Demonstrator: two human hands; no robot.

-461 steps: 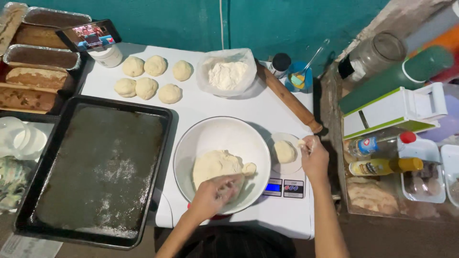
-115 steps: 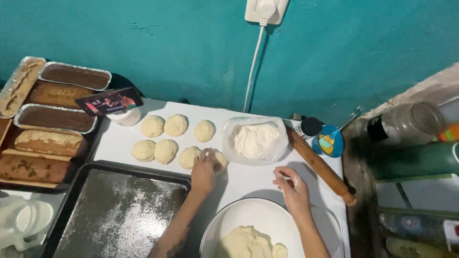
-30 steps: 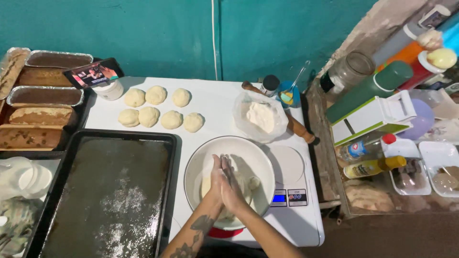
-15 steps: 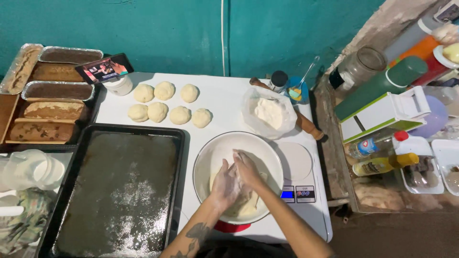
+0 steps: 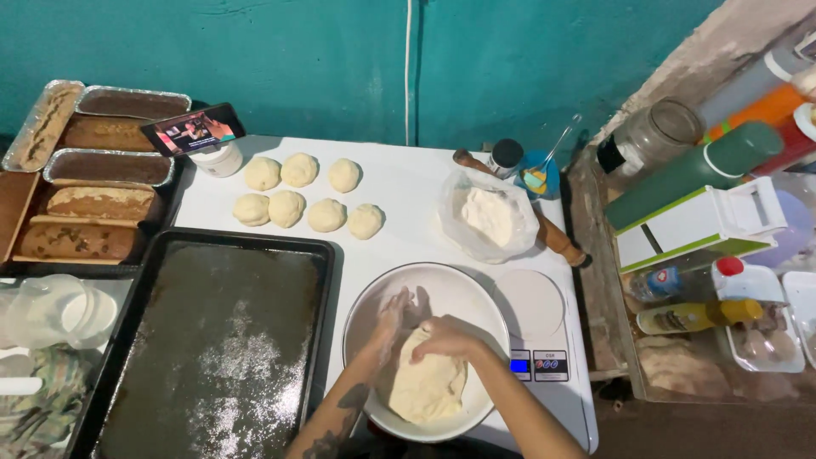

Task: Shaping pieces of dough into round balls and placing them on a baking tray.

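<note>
- Low in the middle of the frame, a white bowl (image 5: 442,285) is sitting on a white desk (image 5: 408,183), holding a large lump of pale dough (image 5: 427,387).
- The left hand (image 5: 393,316) is reaching into the bowl, its floured fingers lying loosely curled against the upper left edge of the dough; I cannot tell whether this grip is pinching any.
- The right hand (image 5: 448,336) is pressing down on top of the dough, its grip curled over the lump and grasping it.
- Just right of the bowl, a small digital scale (image 5: 531,306) with a round white plate is showing a lit display.
- Toward the upper middle, seven dough balls (image 5: 308,197) are lying in two rows on the desk.
- Right of them, a clear bag of flour (image 5: 487,217) is sitting open, with a wooden rolling pin (image 5: 557,238) touching its far side.
- At lower left, a dark baking tray (image 5: 212,340) dusted with flour is lying beside the bowl.
- At upper left, foil loaf pans (image 5: 106,166) are standing in a stack of rows.
</note>
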